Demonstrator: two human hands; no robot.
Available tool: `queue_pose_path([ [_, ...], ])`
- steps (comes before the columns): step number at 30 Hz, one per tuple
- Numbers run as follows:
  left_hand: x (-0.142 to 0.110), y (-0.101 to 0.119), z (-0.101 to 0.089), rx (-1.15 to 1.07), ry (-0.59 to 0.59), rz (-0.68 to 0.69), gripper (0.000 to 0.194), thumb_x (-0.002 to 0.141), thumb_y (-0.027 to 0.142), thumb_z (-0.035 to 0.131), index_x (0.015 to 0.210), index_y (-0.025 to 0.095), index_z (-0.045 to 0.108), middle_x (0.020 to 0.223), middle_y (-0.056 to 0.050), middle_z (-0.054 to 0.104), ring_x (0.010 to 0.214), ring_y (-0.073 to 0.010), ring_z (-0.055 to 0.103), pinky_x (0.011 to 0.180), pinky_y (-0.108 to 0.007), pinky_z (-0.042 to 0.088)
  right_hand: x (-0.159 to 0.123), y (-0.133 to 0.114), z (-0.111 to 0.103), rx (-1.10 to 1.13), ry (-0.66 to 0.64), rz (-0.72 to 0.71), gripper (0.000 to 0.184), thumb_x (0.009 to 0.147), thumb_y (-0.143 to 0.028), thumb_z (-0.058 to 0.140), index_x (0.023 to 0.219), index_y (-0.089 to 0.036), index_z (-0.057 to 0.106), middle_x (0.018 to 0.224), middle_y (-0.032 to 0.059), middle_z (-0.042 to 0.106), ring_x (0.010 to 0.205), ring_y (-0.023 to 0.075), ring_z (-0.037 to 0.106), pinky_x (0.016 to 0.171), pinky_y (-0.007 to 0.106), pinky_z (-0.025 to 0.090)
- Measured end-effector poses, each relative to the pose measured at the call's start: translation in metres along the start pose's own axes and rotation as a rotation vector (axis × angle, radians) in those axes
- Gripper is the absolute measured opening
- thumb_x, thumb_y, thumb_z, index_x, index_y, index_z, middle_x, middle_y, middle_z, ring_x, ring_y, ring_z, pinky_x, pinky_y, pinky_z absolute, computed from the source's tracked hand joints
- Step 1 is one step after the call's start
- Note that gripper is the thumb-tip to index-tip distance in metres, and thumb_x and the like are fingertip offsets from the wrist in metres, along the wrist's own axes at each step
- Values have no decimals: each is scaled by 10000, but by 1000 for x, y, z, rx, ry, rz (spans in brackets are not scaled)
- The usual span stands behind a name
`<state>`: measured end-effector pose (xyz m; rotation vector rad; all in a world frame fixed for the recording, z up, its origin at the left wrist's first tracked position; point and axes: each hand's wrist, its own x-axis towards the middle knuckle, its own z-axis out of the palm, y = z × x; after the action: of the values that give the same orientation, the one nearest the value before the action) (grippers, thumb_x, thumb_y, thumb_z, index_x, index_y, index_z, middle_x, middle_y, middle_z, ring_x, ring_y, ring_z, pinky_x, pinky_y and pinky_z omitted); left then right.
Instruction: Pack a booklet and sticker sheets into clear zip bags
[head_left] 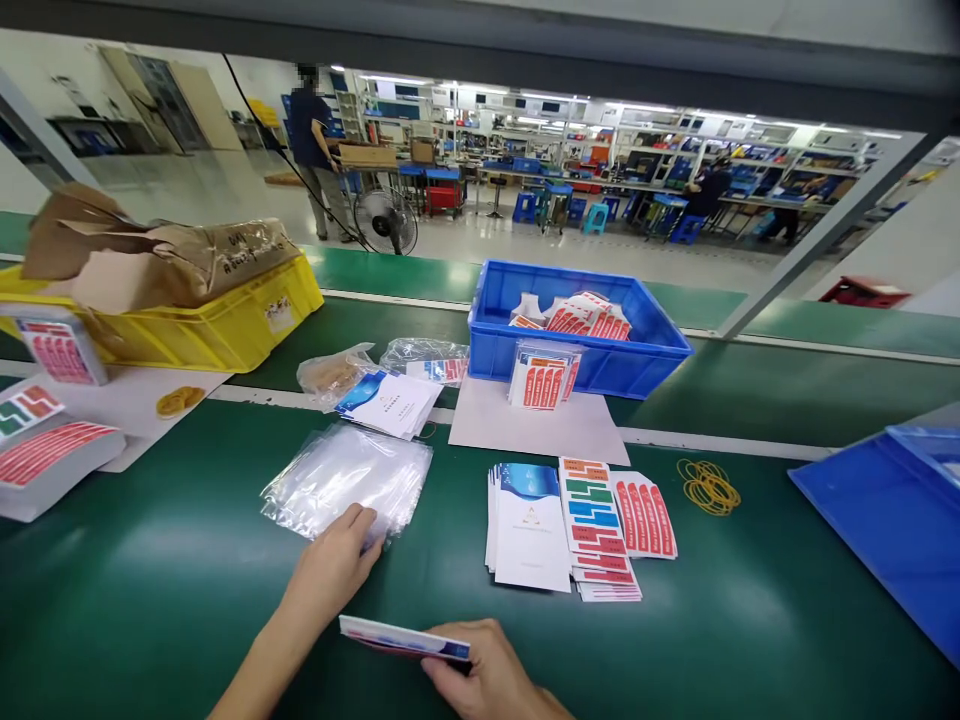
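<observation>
My left hand (330,565) is at the near corner of a pile of clear plastic bags (349,475), its bent fingers pinching the edge of a bag. Lower down, my right hand (487,670) grips a thin set of printed cards (401,637) between thumb and fingers, held nearly edge-on. To the right lie a stack of blue-and-white booklets (531,525), multicoloured sticker sheets (596,520) and red label sheets (645,515). More booklets (390,402) rest behind the bags.
A blue bin (577,360) with labels inside stands at the back, packed sets (544,375) leaning before it. The yellow crate (217,335) holds cardboard packaging. Rubber bands (709,488) lie on the right, beside another blue bin (885,520). Label stacks (56,465) sit at left. A person (315,140) stands beyond.
</observation>
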<state>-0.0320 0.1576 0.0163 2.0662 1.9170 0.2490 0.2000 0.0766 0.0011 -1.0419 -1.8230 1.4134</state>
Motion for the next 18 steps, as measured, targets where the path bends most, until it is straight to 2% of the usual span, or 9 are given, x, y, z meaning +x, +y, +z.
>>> queue_pose_path([
  [3, 4, -1, 3, -18, -32, -15, 270, 873, 272, 333, 802, 196, 582, 854, -95, 632, 769, -262, 631, 666, -344, 417, -4, 15, 9, -63, 53, 158, 238, 854, -293, 532, 878, -178, 739, 769, 37, 717, 702, 196, 663, 656, 228, 486],
  [6, 1, -9, -4, -96, -95, -23, 257, 876, 328, 381, 788, 209, 592, 798, -61, 674, 764, -237, 639, 694, -326, 428, -11, 27, 12, -31, 187, 340, 347, 811, -422, 587, 926, -119, 712, 885, 101, 699, 836, 243, 660, 755, 279, 511],
  [8, -3, -15, -9, -147, -140, -48, 280, 883, 386, 395, 787, 212, 592, 730, -36, 686, 698, -214, 642, 658, -306, 442, -14, 30, 11, 32, 240, 389, 453, 788, -499, 605, 1011, -112, 683, 984, 135, 676, 933, 277, 642, 821, 329, 513],
  [10, -10, -18, -14, -220, -167, -98, 320, 876, 459, 411, 761, 212, 579, 650, -14, 674, 628, -198, 638, 610, -288, 454, -14, 28, 9, 158, 237, 393, 572, 777, -551, 615, 1186, -152, 598, 1051, 131, 659, 973, 283, 635, 812, 342, 534],
  [11, -13, -18, -16, -282, -172, -130, 335, 864, 492, 430, 750, 211, 571, 626, -6, 665, 614, -195, 637, 597, -282, 460, -13, 27, 7, 231, 227, 388, 660, 773, -561, 624, 1302, -185, 501, 1088, 123, 649, 989, 278, 635, 788, 332, 549],
  [14, -24, -12, -22, -523, -173, -210, 347, 817, 541, 508, 744, 206, 563, 606, 6, 639, 624, -198, 631, 604, -284, 476, -9, 22, 3, 336, 195, 365, 941, 782, -539, 643, 1489, -249, 94, 1165, 124, 616, 1014, 264, 640, 728, 307, 581],
  [16, -31, -3, -25, -633, -195, -208, 331, 810, 529, 537, 757, 204, 568, 602, 13, 619, 630, -191, 612, 618, -283, 472, -5, 18, 1, 291, 168, 322, 957, 826, -508, 607, 1493, -259, -33, 1203, 130, 599, 1025, 260, 640, 744, 314, 585],
  [18, -38, 9, -25, -665, -214, -172, 320, 821, 510, 536, 730, 204, 554, 585, 27, 576, 597, -168, 562, 588, -267, 444, -2, 12, -2, 190, 141, 249, 838, 868, -466, 561, 1496, -281, 37, 1280, 120, 562, 1077, 260, 616, 801, 325, 569],
])
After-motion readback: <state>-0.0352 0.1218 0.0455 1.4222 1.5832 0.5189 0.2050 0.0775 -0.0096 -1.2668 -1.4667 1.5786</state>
